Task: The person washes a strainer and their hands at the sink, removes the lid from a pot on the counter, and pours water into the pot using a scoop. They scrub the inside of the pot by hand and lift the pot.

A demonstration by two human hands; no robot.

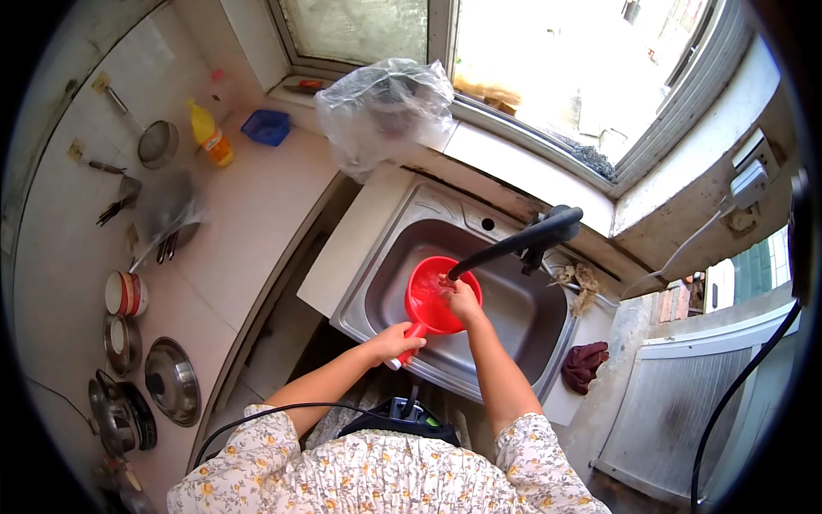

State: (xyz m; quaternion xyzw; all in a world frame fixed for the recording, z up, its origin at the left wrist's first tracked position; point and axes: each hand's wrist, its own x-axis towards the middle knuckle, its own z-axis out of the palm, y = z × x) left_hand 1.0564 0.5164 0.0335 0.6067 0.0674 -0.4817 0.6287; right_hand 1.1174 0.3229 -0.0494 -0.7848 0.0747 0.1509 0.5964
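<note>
A red ladle-like bowl with a handle is held over the steel sink. My left hand is wrapped round its red handle near the sink's front edge. Inside the bowl's right part is my right hand, its fingers bent just under the end of the black faucet hose. Whether those fingers hold anything is too small to tell. Water seems to lie in the bowl.
Left counter: a yellow bottle, a blue basket, a metal lid and stacked bowls. Behind the sink sits a clear plastic bag. A dark red cloth lies to the right of the sink.
</note>
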